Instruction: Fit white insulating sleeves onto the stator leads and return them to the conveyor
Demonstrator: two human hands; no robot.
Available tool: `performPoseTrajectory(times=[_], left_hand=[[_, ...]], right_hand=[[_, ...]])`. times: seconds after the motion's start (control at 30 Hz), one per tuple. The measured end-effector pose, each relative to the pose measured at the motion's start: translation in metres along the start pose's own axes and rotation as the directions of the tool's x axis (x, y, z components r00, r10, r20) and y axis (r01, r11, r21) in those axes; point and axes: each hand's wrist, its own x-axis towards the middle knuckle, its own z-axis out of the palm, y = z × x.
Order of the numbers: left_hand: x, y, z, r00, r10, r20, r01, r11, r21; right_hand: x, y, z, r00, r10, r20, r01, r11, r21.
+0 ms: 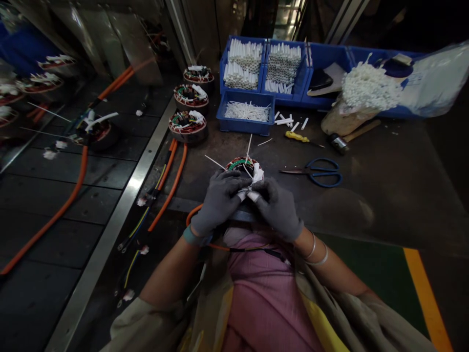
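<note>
A round wire-wound ring (240, 164) with green and red windings lies at the bench's front edge, before my body. My left hand (223, 195), in a grey glove, is at its near left side, fingers bent round a white wrapped piece (251, 189). My right hand (276, 203), also gloved, pinches the same white piece from the right. Both hands nearly meet there. Thin white ties stick up from the ring. An orange cable (194, 213) runs from beside my left hand. The fingertips are partly hidden by the white material.
Blue bins (266, 90) with white tubes stand behind a small blue tray (245, 128) of ties. Blue scissors (324, 172), a yellow-handled tool (297, 137) and a hammer (339, 143) lie right. More wound rings (188, 128) and orange cables are left, beside a conveyor (47, 190).
</note>
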Motion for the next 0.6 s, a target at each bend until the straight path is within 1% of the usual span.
performPoseTrajectory(times=[0.1, 0.17, 0.27, 0.33, 0.4, 0.43, 0.47, 0.5, 0.53, 0.6], left_hand=[[0.000, -0.001, 0.000, 1.000, 0.005, 0.013, -0.005, 1.000, -0.017], [0.001, -0.003, -0.001, 1.000, 0.005, 0.017, -0.004, 1.000, -0.020], [0.001, -0.001, -0.001, 1.000, 0.022, -0.007, -0.022, 0.999, -0.034], [-0.001, 0.004, 0.002, 0.998, 0.050, -0.043, -0.053, 0.997, -0.059], [-0.003, 0.008, 0.008, 0.994, 0.073, -0.086, -0.079, 0.994, -0.072], [-0.003, 0.008, 0.011, 0.989, 0.089, -0.114, -0.096, 0.993, -0.062], [-0.003, 0.006, 0.015, 0.988, 0.088, -0.124, -0.093, 0.995, -0.033], [-0.003, 0.004, 0.017, 0.986, 0.085, -0.144, -0.086, 0.996, 0.003], [-0.003, 0.001, 0.019, 0.986, 0.094, -0.137, -0.089, 0.995, 0.039], [-0.005, -0.003, 0.019, 0.988, 0.126, -0.091, -0.116, 0.987, 0.108]], right_hand=[[0.004, 0.002, 0.001, 1.000, 0.025, 0.009, -0.025, 0.999, -0.036], [0.009, 0.004, 0.000, 0.999, 0.028, 0.040, -0.025, 0.996, -0.083], [0.014, 0.003, -0.005, 0.992, -0.063, 0.113, 0.079, 0.987, -0.141], [0.013, -0.001, -0.011, 0.986, -0.107, 0.129, 0.122, 0.986, -0.116], [0.008, -0.002, -0.016, 0.988, -0.078, 0.130, 0.083, 0.996, -0.034], [0.006, -0.002, -0.019, 0.987, -0.066, 0.146, 0.064, 0.998, 0.018], [0.004, 0.000, -0.020, 0.989, -0.058, 0.136, 0.053, 0.998, 0.041], [0.003, 0.003, -0.022, 0.990, -0.067, 0.126, 0.064, 0.998, 0.028], [0.003, 0.006, -0.023, 0.991, -0.077, 0.108, 0.078, 0.997, -0.005], [0.006, 0.012, -0.025, 0.986, -0.152, 0.075, 0.159, 0.982, -0.102]])
